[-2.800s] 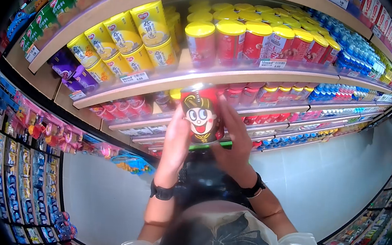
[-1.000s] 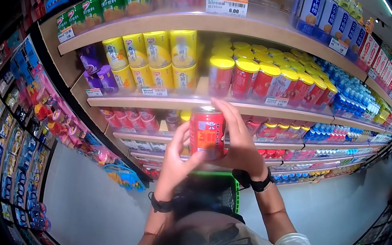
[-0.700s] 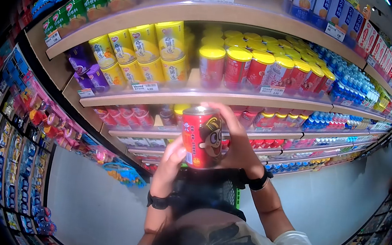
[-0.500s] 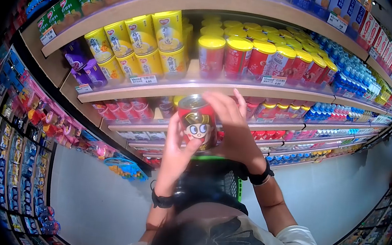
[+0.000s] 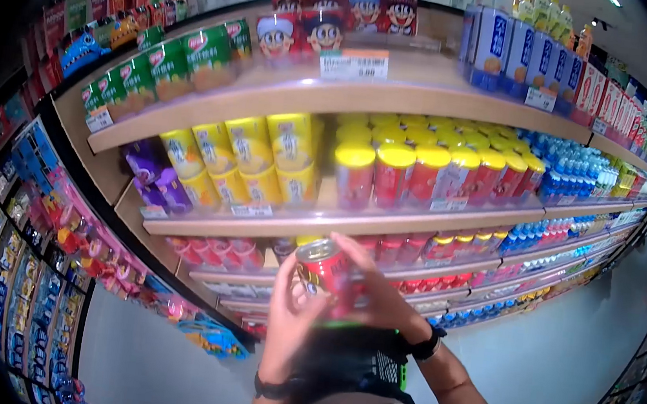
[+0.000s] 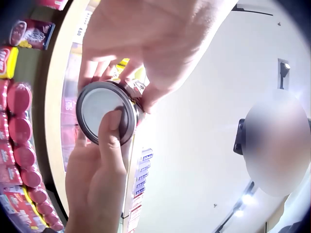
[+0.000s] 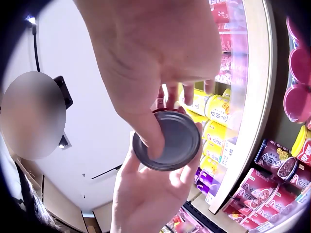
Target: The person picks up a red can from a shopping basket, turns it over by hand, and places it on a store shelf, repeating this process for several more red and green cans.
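Both hands grip one red can (image 5: 324, 269) upright: left hand (image 5: 287, 320) thumb under its base, right hand (image 5: 376, 298) wrapped round the side, steadying it before the shelf (image 5: 385, 218)

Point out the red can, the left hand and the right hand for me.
red can (image 5: 325, 275), head view, on its red side wall.
left hand (image 5: 288, 326), head view, on the palm.
right hand (image 5: 380, 303), head view, on the back of the hand.

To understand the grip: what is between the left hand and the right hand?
A red can sits between the left hand and the right hand; both grip it. The head view shows this best.
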